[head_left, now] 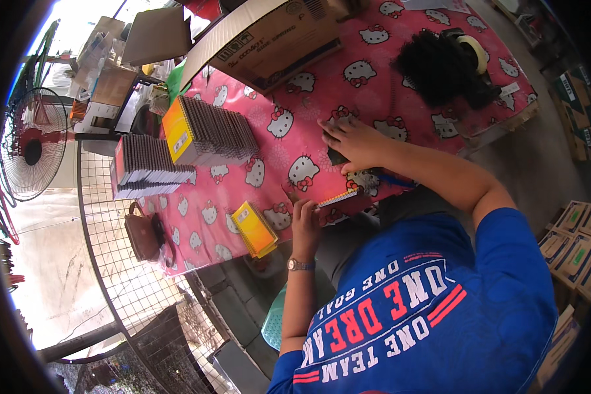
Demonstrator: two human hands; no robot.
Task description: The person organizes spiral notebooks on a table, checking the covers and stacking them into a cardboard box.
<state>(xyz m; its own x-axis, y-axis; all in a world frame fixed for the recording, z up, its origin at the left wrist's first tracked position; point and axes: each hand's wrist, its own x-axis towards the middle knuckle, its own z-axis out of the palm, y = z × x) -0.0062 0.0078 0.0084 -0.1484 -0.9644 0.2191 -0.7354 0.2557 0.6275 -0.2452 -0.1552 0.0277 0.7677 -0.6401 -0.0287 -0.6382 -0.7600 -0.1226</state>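
Across the middle of the view, table under pink cloth (274, 152) printed with white cat faces. Below it, filling the lower right, blue shirt (400, 328) with white and red lettering. At the table's far side, large cardboard box (279, 49), its open top toward the upper left. Off to the far left, round wire-caged fan (31, 151). Near the far right corner, black fluffy bundle (433, 69). Left of centre, tall stack of notebooks (220, 134), yellow cover at its left end, and just beside it a lower stack (150, 159). At the table's left end, brown bag (144, 235). Along the near edge, small pile of yellow notebooks (255, 228). Right hand (354, 144) palm down, fingers stretched, thumb apart, over a partly covered dark thing (335, 158) on the cloth; gripped or merely covered, impossible to tell. Left hand (305, 220) narrow, fingers bent at the left end of a spiral notebook (338, 198), seen edge-on at the near edge; firmness of hold unclear. Against the black bundle, cream tape roll (482, 54). On the left wrist, watch (292, 264).
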